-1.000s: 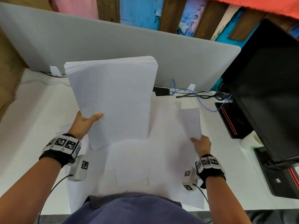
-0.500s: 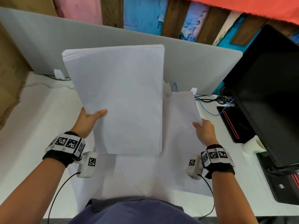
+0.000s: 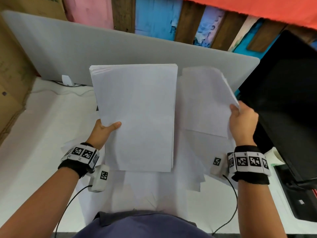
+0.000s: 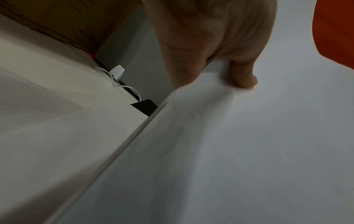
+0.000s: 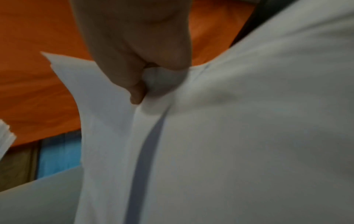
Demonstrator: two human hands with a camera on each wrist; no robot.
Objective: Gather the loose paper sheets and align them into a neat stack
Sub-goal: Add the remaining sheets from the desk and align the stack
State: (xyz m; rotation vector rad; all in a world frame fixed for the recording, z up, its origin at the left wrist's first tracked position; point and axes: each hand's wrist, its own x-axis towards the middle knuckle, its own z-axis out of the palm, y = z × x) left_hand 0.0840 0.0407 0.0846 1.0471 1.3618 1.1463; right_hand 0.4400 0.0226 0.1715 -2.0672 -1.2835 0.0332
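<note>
Paper sheets [image 5: 107,97] crease in the right hand [image 5: 138,50] grip, wrist-view only.

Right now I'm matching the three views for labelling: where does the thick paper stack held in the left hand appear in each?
Head: thick stack at centre, left hand gripping its lower left edge.
Left wrist: fills the right and bottom.
Right wrist: only a fanned corner at the left edge.
Shared landmark: the orange cloth overhead.

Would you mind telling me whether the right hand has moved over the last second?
Yes. The right hand rose off the desk, lifting sheets toward the monitor.
</note>
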